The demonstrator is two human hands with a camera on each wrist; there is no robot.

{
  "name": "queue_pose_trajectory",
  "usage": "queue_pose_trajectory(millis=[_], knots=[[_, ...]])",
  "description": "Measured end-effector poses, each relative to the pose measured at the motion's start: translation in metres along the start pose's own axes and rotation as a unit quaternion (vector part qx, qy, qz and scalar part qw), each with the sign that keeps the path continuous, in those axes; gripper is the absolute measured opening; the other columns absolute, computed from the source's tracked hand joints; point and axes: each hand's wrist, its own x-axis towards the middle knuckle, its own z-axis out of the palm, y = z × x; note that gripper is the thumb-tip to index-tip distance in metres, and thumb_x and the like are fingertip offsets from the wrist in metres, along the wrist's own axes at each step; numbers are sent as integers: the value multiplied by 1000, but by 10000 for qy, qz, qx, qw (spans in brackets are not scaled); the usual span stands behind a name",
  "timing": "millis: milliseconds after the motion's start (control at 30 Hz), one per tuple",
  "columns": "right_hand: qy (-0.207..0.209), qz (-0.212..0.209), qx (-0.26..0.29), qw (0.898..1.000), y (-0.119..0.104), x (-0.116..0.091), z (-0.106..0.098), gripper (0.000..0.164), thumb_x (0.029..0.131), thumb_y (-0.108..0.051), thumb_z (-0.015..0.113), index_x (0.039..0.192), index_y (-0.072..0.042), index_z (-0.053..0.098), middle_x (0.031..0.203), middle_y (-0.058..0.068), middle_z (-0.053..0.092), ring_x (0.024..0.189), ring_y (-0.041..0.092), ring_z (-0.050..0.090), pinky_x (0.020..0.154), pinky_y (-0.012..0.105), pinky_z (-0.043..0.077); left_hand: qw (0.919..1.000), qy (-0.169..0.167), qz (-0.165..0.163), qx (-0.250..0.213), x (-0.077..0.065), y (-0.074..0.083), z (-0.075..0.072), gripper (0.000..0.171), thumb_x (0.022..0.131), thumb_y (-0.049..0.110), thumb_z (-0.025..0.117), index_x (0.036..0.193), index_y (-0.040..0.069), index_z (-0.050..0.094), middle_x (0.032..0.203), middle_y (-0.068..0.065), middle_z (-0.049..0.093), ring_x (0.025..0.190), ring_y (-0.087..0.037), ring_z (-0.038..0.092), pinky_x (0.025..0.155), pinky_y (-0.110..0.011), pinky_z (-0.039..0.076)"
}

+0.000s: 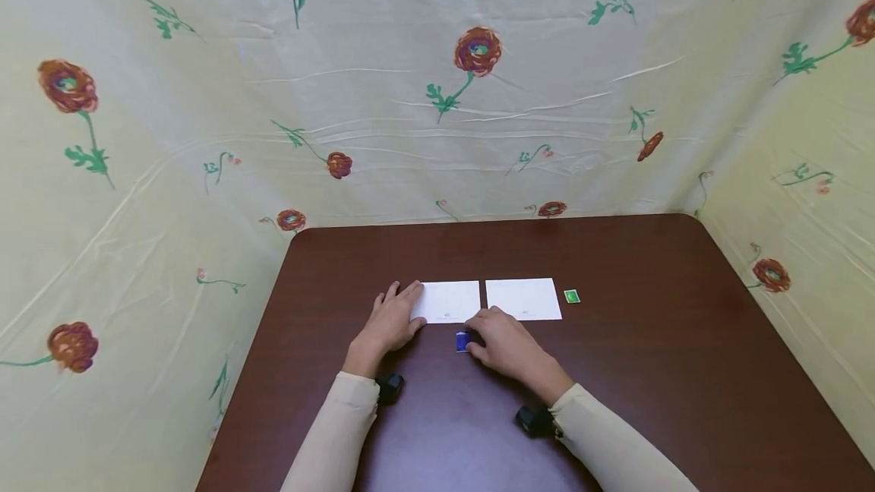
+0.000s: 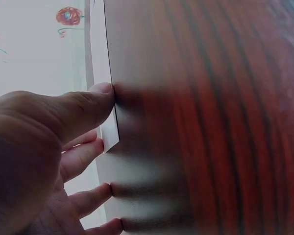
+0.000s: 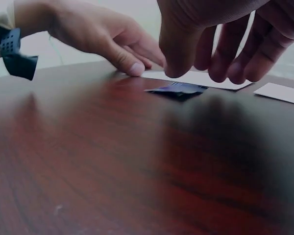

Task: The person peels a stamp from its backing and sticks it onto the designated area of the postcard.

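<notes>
Two white cards (image 1: 451, 298) (image 1: 525, 299) lie side by side on the dark wooden table. My left hand (image 1: 391, 317) rests at the left card's left end, fingers spread and the thumb at its near edge; the left wrist view shows the thumb tip on the card edge. A small blue stamp-like piece (image 1: 462, 342) lies in front of the cards. Over its right side hovers my right hand (image 1: 506, 342), fingers bent downward. The right wrist view shows thumb and fingertips apart, just behind the blue piece (image 3: 179, 88), with no clear grip on it.
A small green stamp-like piece with a white border (image 1: 571, 296) lies right of the right card. Pale cloth with red flowers (image 1: 478, 52) hangs behind the table and along both sides. Black wrist cameras (image 1: 390, 389) sit on both wrists.
</notes>
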Motion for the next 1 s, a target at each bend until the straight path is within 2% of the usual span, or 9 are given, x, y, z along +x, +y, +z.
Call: queue_pose_trajectory(millis=[333, 667, 1000], knots=[[-50, 235, -101, 9997, -4, 1, 10, 28, 86, -28, 76, 109, -11, 75, 100, 3, 66, 88, 17, 58, 78, 33, 53, 10000, -25, -59, -11, 1, 2, -1, 70, 93, 28, 71, 153, 8, 41, 160, -9, 39, 148, -45, 27, 114, -69, 23], [-131, 241, -97, 9996, -4, 1, 12, 28, 85, -25, 77, 108, -12, 73, 99, 2, 62, 86, 17, 56, 78, 34, 52, 9998, -39, -111, -139, -2, 3, -1, 69, 93, 27, 70, 153, 8, 41, 160, -9, 38, 148, -46, 27, 114, -68, 22], [-44, 189, 26, 9998, -5, 4, 11, 23, 82, -22, 79, 98, -11, 68, 86, -3, 59, 76, 12, 54, 71, 31, 50, 9999, -14, -111, -130, -2, 4, -3, 69, 92, 28, 71, 152, 7, 42, 160, -9, 38, 149, -45, 26, 114, -69, 21]])
